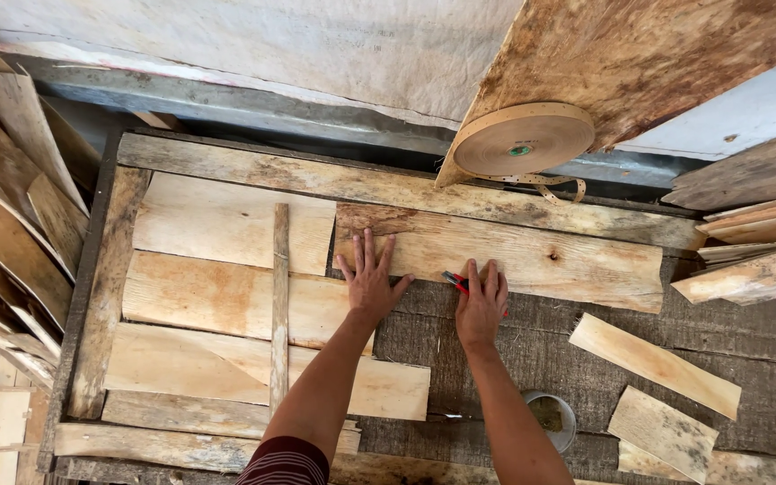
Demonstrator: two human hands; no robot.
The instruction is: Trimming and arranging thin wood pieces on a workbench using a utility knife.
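Veneer sheet (532, 256) lies flat under both hands; right hand (482, 301) clasps red cutter (454, 281).

One head-worn camera looks steeply down – from close above – onto the workbench (532, 359), facing the back wall (253, 45).

Rough matt wood veneer sheet (532, 256)

wooden workbench (532, 350), veneer sheets (226, 220), small tin (551, 418)
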